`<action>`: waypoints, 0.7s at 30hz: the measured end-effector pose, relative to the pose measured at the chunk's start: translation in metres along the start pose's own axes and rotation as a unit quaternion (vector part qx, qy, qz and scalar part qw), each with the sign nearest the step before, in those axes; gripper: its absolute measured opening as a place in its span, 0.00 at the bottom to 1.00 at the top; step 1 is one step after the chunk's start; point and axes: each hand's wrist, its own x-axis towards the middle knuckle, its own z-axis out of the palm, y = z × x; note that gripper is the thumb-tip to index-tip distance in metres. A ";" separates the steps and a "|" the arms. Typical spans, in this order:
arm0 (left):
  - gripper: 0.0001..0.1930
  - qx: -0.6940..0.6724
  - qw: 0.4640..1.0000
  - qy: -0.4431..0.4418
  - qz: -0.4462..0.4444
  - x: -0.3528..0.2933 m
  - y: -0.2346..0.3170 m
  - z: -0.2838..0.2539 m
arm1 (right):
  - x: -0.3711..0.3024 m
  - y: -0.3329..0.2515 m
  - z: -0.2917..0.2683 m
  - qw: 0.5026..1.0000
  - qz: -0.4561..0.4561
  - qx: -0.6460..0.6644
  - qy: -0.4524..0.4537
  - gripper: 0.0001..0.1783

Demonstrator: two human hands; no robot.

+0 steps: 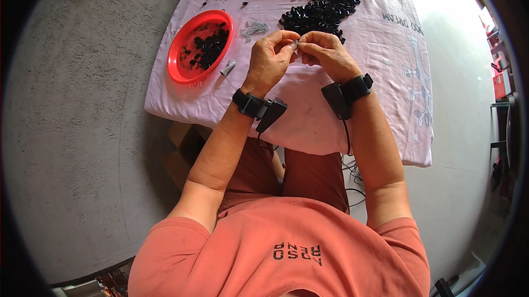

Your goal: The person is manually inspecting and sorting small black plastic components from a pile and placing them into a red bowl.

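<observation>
My left hand [269, 59] and my right hand [330, 54] meet fingertip to fingertip above the cloth-covered table. Both are closed in a pinch on a small greyish piece [296, 45], mostly hidden by the fingers, so its kind does not show. Just beyond them lies a large heap of small glossy black pieces [317, 15]. A red round bowl [173, 57] stands left of my left hand, with more black pieces inside. Between bowl and hand sits a little pile of thin silvery-grey pieces [254, 30], and nearer me a short grey flared object [227, 68].
Pink printed cloth [386, 115] covers the table, its near edge hanging by my knees. Each wrist wears a black strapped device with a cable. Beneath the table's left front is a cardboard box [179, 156]. Cables [352, 173] lie on the floor at right.
</observation>
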 end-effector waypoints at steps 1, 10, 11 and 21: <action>0.04 0.000 1.000 -0.002 0.001 0.000 0.000 0.000 | 0.000 0.001 0.000 1.000 0.000 0.001 0.001 0.06; 0.03 0.033 0.999 -0.001 0.002 0.001 -0.001 -0.001 | 0.002 0.002 -0.001 1.000 -0.003 0.005 -0.003 0.06; 0.03 0.024 1.000 -0.005 -0.002 0.001 -0.002 -0.001 | 0.001 0.002 0.000 1.000 -0.003 0.005 -0.005 0.06; 0.03 -0.016 0.999 -0.013 -0.030 0.001 -0.003 -0.001 | 0.001 0.002 0.001 1.000 -0.013 -0.010 -0.002 0.06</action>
